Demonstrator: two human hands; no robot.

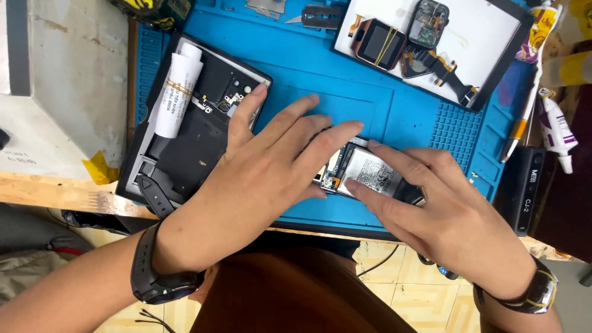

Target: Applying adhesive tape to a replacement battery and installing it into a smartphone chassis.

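I am reaching both forearms in from the bottom edge, each wrist carrying a dark watch. My left hand [265, 169] is lying palm down with its fingers spread wide and stretched forward, thumb angling up to the left. My right hand [431, 203] is also lying palm down, angled toward the left, its index and middle fingers extended, fingertips meeting those of the left hand. Neither hand is gripping.
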